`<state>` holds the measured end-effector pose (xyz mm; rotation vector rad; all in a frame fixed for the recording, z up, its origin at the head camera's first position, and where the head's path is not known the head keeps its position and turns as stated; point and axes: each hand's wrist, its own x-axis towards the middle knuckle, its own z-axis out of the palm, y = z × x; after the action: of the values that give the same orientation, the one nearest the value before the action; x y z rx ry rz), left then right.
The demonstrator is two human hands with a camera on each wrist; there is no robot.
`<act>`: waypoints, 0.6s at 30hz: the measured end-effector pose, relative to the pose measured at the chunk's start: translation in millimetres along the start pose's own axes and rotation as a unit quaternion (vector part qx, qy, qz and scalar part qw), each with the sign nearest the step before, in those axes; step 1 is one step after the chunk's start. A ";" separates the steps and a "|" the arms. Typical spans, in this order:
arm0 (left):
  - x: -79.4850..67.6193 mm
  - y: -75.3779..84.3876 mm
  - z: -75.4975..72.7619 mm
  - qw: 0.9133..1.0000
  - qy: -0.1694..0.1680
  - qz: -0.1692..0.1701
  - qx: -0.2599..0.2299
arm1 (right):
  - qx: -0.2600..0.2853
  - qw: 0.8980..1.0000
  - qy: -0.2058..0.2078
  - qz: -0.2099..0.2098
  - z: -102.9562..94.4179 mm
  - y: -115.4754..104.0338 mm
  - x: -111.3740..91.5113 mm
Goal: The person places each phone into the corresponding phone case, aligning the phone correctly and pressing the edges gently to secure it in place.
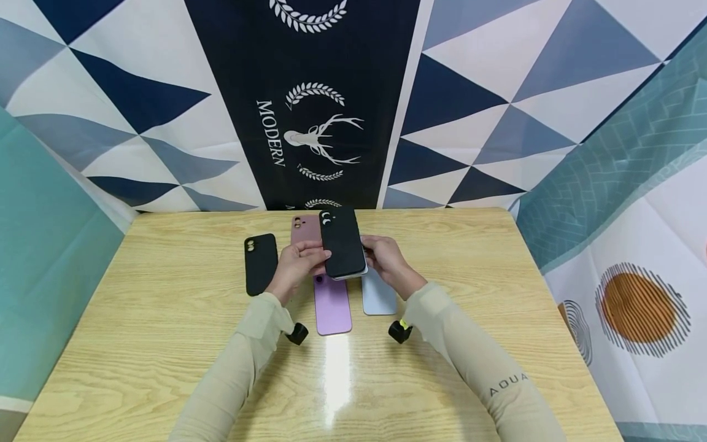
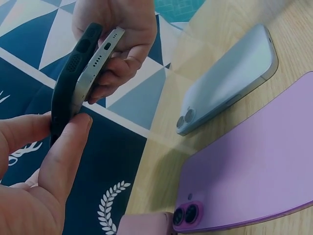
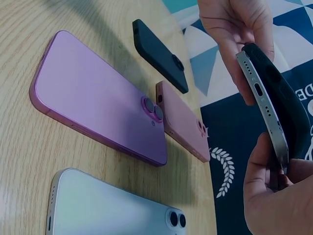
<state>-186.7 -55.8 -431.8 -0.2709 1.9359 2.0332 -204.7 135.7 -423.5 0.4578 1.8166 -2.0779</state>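
Note:
Between both hands, raised over the table, are a black phone case (image 1: 343, 242) and a silver phone (image 3: 264, 105). The phone's port edge shows in both wrist views, with the case angled away from it at that end. My left hand (image 1: 295, 268) pinches case and phone together at one long side, thumb on one face and fingers on the other. At the opposite side my right hand (image 1: 391, 263) grips them with thumb and fingers. Below lie a purple phone (image 1: 334, 308) and a pale blue phone (image 1: 380, 296), both camera side up.
A pink phone case (image 1: 305, 226) lies behind the purple phone, partly hidden by the left hand. Another black case (image 1: 261, 265) rests to the left. The wooden table (image 1: 166, 344) ends at a patterned cloth wall (image 1: 453, 110) at the back.

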 end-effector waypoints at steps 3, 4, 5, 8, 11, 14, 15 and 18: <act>-0.5 0.1 -0.9 1.000 -0.001 0.002 0.001 | 0.011 1.000 -0.012 0.006 0.1 -1.0 0.4; -0.6 0.0 -1.2 1.000 0.000 0.001 0.001 | 0.017 1.000 -0.017 0.009 0.3 -1.3 0.6; -0.6 -0.2 -1.5 1.000 0.000 0.002 -0.001 | 0.022 0.999 -0.020 0.012 0.8 -1.5 0.7; -0.3 -0.5 -1.9 1.000 0.002 -0.001 -0.013 | 0.028 0.999 -0.026 0.017 1.6 -2.4 1.4; 0.1 -0.4 -1.9 1.000 0.005 -0.003 -0.022 | 0.002 1.000 -0.024 0.013 2.2 -2.7 1.3; 0.4 -0.6 -2.0 1.000 0.005 -0.002 -0.023 | -0.028 0.999 -0.019 0.010 3.1 -2.4 1.0; 0.4 -0.8 -2.2 1.000 0.004 0.000 -0.022 | -0.034 0.999 -0.018 0.010 3.6 -2.1 1.1; 0.4 -1.7 -2.8 1.000 -0.001 0.004 -0.024 | -0.047 0.999 -0.020 0.008 5.0 -1.6 1.1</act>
<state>-186.6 -58.5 -433.6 -0.2735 1.8924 2.0869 -206.5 130.9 -422.0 0.4016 1.8730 -1.9663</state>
